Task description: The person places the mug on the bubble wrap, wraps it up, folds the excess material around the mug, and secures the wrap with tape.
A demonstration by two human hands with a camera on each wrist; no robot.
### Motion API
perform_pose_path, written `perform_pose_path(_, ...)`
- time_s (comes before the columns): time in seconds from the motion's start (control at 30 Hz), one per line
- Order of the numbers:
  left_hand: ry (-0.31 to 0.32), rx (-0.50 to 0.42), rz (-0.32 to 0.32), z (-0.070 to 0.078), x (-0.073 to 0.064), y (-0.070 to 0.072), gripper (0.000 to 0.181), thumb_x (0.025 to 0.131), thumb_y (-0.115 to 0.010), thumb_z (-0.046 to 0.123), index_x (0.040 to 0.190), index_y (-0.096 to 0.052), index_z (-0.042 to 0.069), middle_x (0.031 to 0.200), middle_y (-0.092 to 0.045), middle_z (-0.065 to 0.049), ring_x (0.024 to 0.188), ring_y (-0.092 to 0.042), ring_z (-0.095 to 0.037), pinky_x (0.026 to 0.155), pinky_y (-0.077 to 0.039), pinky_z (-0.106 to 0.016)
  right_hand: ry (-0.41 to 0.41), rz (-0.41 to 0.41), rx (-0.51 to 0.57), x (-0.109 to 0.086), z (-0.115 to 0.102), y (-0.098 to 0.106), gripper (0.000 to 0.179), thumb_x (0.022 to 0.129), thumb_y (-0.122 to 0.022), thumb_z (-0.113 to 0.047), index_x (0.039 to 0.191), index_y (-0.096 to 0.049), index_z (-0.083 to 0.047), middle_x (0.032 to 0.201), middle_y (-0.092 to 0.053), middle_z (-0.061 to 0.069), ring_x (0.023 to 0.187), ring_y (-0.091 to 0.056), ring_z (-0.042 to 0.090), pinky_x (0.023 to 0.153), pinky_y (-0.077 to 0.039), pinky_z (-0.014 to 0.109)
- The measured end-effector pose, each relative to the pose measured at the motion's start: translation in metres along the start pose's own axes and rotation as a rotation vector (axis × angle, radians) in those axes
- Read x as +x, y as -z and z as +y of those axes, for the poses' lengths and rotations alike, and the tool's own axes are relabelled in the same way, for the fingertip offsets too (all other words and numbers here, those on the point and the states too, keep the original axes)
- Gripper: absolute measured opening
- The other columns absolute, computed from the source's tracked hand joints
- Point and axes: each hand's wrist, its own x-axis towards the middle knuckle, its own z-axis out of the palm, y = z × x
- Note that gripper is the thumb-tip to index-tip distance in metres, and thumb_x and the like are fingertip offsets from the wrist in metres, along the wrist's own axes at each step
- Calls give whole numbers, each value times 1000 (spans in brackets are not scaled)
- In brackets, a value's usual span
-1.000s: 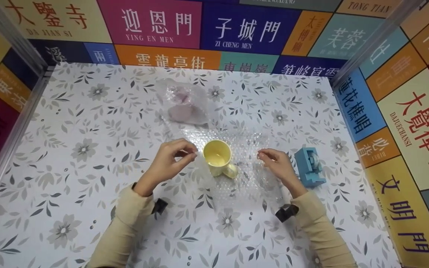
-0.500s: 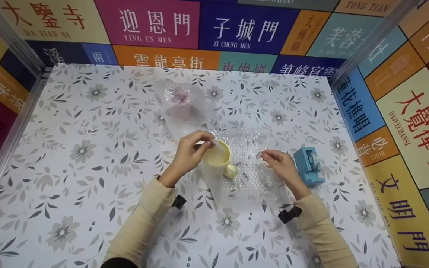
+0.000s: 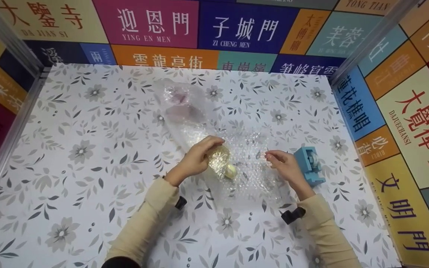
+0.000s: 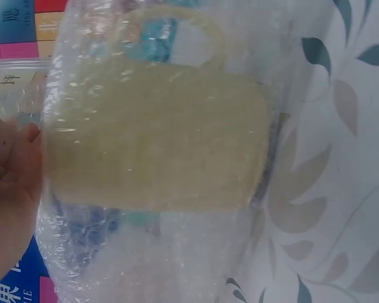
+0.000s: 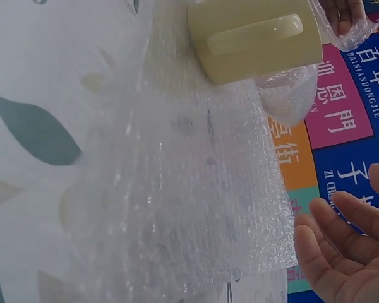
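Observation:
A yellow mug point(image 5: 259, 63) stands on a sheet of bubble wrap point(image 3: 250, 178), its handle turned toward the lower right in the head view. My left hand point(image 3: 199, 154) holds the left part of the sheet up over the mug's mouth. Through this layer the mug's side point(image 4: 158, 132) shows in the left wrist view. My right hand point(image 3: 283, 163) is at the sheet's right edge. In the right wrist view its fingers point(image 5: 341, 233) are loosely bent, the thumb apart, with nothing between them.
A pink object point(image 3: 180, 104) wrapped in bubble wrap lies behind the mug. A blue tape dispenser point(image 3: 308, 165) stands to the right, beside my right hand. Printed panels point(image 3: 162, 26) wall the floral-covered table point(image 3: 69, 186) at the back and sides.
My left hand has moved right, bringing the left flap of bubble wrap up and over the mug, covering its mouth. The right hand has shifted slightly right.

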Motion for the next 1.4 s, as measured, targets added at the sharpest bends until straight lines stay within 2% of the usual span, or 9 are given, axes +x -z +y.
perform_pose_path(0.13,-4,132,-84,0,-2,1,72,59,-36,-26,127,-43,-5,120,-53,-17,112,-51,-27,99,-36,-27,-17,-1,-31,-1,0,3,36,92,-54,-16,116,-54,11,112,-58,23,93,-59,13,74,-51,28)
perform_pose_path(0.23,-30,221,-109,2,-2,3,68,62,-39,-25,127,-45,-5,122,-51,-18,113,-49,-29,101,-35,-28,-28,-3,-31,0,0,4,36,92,-54,-16,116,-54,11,111,-59,23,96,-59,17,77,-51,33)
perform_pose_path(0.43,-166,531,-27,2,-5,6,24,70,-54,-11,88,-65,2,93,-60,-9,90,-54,-22,83,-42,-32,-27,-11,-31,-6,-12,4,31,91,-53,-10,112,-55,13,108,-59,25,87,-57,6,74,-51,31)
perform_pose_path(0.57,-239,691,-63,3,-13,6,10,77,-59,0,81,-66,5,84,-63,-5,84,-57,-21,79,-44,-32,-28,-12,-55,-5,-7,5,32,92,-52,-12,112,-55,13,108,-59,25,90,-58,12,72,-51,28)
perform_pose_path(0.67,-255,733,-147,5,-21,8,19,77,-53,5,91,-65,3,94,-63,-9,94,-57,-24,87,-43,-35,-31,-10,-54,-2,3,6,35,92,-53,-16,113,-56,12,109,-60,23,94,-59,19,73,-51,28)
perform_pose_path(0.8,-211,794,-299,7,-28,12,44,68,-51,8,111,-58,1,118,-56,-13,115,-48,-28,101,-32,-43,-36,-1,-48,-2,3,6,35,92,-54,-16,113,-56,11,109,-59,23,98,-58,26,75,-52,31)
perform_pose_path(0.93,-195,887,-377,7,-29,13,46,77,-54,3,123,-51,6,128,-51,-9,124,-41,-25,105,-26,-42,-47,-3,-48,-2,1,6,35,92,-54,-17,113,-56,11,110,-59,24,99,-58,28,76,-52,32)
perform_pose_path(1.13,-203,972,-407,4,-31,12,56,75,-59,-5,128,-50,10,130,-50,-5,125,-40,-23,106,-25,-40,-51,-21,-42,-4,-2,6,36,92,-54,-17,114,-55,11,110,-59,24,98,-58,25,78,-51,36)
perform_pose_path(1.4,-243,1002,-363,3,-24,8,23,79,-54,-1,97,-59,13,100,-62,2,105,-52,-17,102,-32,-37,-40,-29,-67,-3,1,9,37,92,-53,-18,114,-54,12,109,-60,23,87,-57,4,78,-51,37)
